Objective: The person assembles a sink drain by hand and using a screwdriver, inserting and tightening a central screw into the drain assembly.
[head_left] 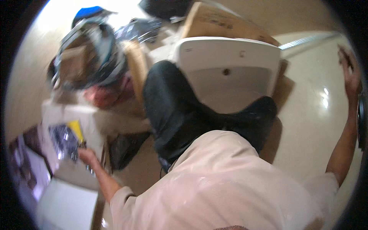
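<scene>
On my left, my left hand (88,156) is curled beside a clear plastic packet (63,141) with shiny metal-looking pieces and a yellow card (76,130). A small dark thing shows at its fingertips, too blurred to name. The packet is over a pale cardboard box (73,112). Far out to the right, my right hand (349,73) is raised with its fingers stretched and apart, holding nothing. In front of my bent legs (172,103) a white ceramic washbasin (230,53) lies with its bowl and drain hole facing up.
Behind the washbasin stands a brown cardboard flap (218,23). A silvery ribbed strip or hose (306,40) lies on the glossy floor (314,126). Bagged items (92,57) are piled at the upper left. A white panel (69,205) sits at the lower left, near a dark bag (126,149).
</scene>
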Demonstrator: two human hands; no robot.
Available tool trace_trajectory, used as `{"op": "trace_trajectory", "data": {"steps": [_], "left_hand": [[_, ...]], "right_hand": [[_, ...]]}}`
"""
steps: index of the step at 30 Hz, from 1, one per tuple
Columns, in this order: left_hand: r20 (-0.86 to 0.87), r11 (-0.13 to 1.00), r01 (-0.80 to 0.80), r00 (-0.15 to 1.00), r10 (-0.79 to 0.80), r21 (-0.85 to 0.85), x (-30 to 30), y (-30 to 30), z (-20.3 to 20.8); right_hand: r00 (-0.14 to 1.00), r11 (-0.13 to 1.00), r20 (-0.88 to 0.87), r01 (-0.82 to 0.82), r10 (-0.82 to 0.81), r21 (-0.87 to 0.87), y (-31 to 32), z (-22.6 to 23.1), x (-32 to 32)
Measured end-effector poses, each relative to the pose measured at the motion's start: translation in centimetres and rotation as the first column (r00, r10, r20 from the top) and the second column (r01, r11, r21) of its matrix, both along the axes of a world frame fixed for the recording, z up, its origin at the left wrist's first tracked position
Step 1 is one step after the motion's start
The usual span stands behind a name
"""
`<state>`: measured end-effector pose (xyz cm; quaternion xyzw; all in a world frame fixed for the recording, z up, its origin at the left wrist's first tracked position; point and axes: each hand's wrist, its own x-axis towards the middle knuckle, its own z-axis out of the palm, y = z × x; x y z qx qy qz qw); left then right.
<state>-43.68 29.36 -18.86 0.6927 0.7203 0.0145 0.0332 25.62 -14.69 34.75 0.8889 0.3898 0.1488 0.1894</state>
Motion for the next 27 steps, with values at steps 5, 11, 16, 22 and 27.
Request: {"op": "trace_trajectory", "data": {"steps": [5,11,16,22,27], "left_hand": [[0.284,0.977,0.137,0.942,-0.18,0.162,7.3,-8.1,12.4],[0.678,0.91,0.401,0.641,-0.361,0.106,21.1,-17.6,25.4],[0.846,0.819,0.572,0.412,-0.34,0.051,27.8,-22.5,28.7],[0.842,0.706,0.708,0.367,-0.396,0.024,29.9,-24.9,27.8],[0.943,0.589,0.807,0.167,-0.289,0.038,28.5,-24.8,26.8]], "right_hand": [[0.483,0.874,-0.733,-0.188,0.479,0.447,6.0,-19.2,-11.7],[-0.228,0.748,-0.715,0.276,0.661,0.604,16.5,-27.8,-24.8],[-0.615,0.802,-0.546,0.562,0.569,0.203,15.1,-28.6,-26.1],[-0.399,0.488,-0.49,0.871,0.775,0.062,10.1,-27.3,-22.0],[-0.326,0.749,-0.844,0.65,0.426,0.128,3.3,-22.4,-18.5]]}}
